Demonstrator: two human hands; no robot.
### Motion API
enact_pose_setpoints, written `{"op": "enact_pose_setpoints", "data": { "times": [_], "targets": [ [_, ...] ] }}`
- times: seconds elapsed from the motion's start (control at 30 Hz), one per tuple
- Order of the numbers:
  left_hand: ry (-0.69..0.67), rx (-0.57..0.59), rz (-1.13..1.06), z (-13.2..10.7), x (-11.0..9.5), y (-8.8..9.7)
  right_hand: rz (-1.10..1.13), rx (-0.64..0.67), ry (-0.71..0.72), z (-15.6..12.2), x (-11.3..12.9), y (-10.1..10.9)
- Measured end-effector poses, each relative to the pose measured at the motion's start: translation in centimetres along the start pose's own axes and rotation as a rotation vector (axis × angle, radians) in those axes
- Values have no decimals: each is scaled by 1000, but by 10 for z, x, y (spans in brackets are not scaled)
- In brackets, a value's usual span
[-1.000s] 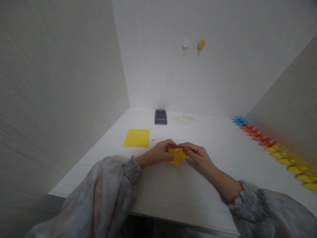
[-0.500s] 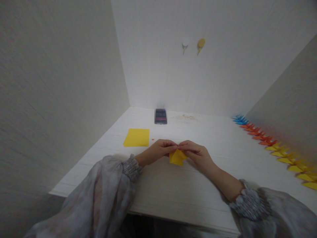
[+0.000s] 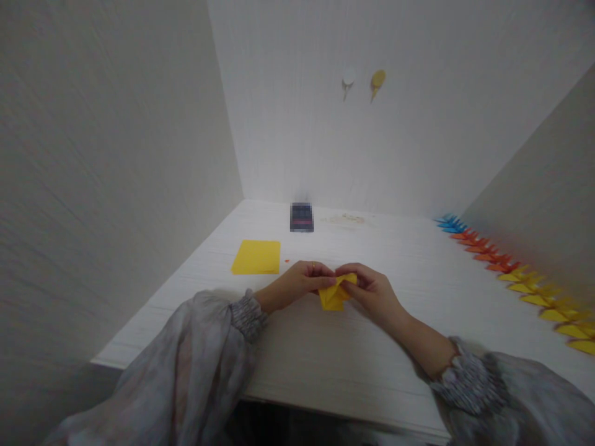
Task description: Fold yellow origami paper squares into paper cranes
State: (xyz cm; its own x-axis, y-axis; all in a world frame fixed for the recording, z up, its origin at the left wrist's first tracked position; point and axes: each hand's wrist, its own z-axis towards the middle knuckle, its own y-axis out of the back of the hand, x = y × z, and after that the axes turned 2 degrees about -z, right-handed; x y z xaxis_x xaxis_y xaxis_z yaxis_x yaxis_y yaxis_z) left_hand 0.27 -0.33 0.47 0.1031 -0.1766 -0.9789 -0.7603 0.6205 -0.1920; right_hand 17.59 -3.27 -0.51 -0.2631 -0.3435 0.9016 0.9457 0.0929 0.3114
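Note:
Between my two hands is a piece of yellow origami paper (image 3: 331,300), partly folded, with a raised flap on its right side. My left hand (image 3: 307,277) pinches its upper left part, thumb on top; a ring shows on one finger. My right hand (image 3: 369,285) grips the raised flap at the upper right, with the thumb pressed on the paper. The fingers behind the paper are partly hidden. To the left of my left hand lies a stack of yellow square paper (image 3: 256,257), with a tiny orange scrap (image 3: 287,261) beside it.
A dark, blurred-out flat object (image 3: 302,217) lies near the back wall. Along the right side runs a row of folded paper cranes, blue (image 3: 450,224), orange (image 3: 486,251) and yellow (image 3: 548,303). Two hooks, white (image 3: 348,82) and yellow (image 3: 378,80), are on the wall.
The flap at the paper's upper right has been lifted and opened out, now showing over my right fingers. My right thumb has shifted slightly; my left hand has barely moved.

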Motion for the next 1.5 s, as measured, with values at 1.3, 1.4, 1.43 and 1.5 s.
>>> {"op": "enact_pose_setpoints", "data": {
  "times": [1.3, 1.4, 1.43, 1.5],
  "targets": [
    [12, -100, 141, 0, -3, 0, -99, 24, 25, 2, 5, 11],
    [19, -100, 135, 0, -4, 0, -54, 9, -29, 1, 3, 11],
    [21, -98, 132, 0, -4, 0, -43, 5, -47, 1, 3, 10],
    [32, -102, 125, -1, -4, 0, -12, -9, -73, 1, 3, 10]
  ]
}}
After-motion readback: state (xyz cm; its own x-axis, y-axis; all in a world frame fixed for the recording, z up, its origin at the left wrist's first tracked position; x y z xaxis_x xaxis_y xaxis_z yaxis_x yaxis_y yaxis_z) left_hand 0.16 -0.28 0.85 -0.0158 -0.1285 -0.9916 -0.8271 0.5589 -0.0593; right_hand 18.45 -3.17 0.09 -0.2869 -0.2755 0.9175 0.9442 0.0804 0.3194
